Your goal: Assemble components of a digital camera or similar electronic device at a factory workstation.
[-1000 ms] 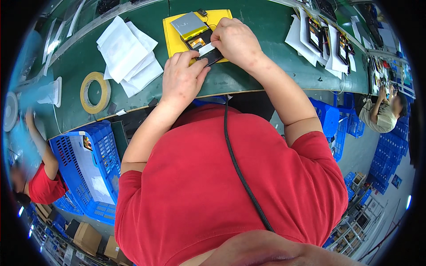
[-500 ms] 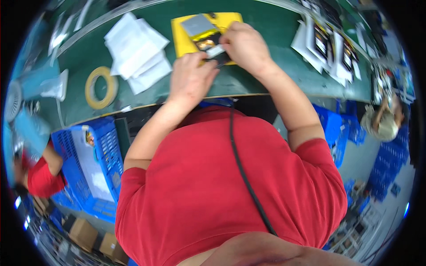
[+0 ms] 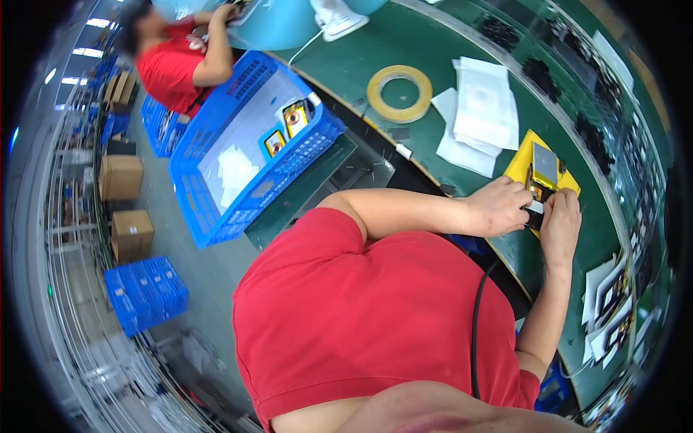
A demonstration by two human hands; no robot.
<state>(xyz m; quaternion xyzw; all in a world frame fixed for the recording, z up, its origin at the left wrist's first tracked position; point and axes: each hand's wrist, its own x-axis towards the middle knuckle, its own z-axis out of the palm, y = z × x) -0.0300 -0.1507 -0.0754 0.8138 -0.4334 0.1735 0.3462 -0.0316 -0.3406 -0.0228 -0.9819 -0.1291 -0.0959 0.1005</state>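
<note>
A yellow sheet [image 3: 521,160] lies on the green table at the right of the view. On it is a flat grey rectangular pack [image 3: 546,164] with a yellow edge, which looks like a battery, beside a small dark electronic part [image 3: 533,216] with a white strip. My left hand [image 3: 498,208] has its fingers bent and closed on the near left side of the dark part. From the right, my right hand [image 3: 561,227] pinches the same part, fingers and thumb together. The fingers cover most of the part, and its exact kind cannot be made out.
White papers [image 3: 482,108] and a yellow tape roll [image 3: 399,94] lie left of the sheet. A blue crate [image 3: 189,195] holds papers and two small boxed items. A person in a red shirt [image 3: 170,65] works at the far left. More papers [image 3: 603,289] lie at right.
The head view has swung left, so the table and hands appear further right and tilted, with more of the blue crate showing. Both hands stay at the dark part on the yellow sheet.
</note>
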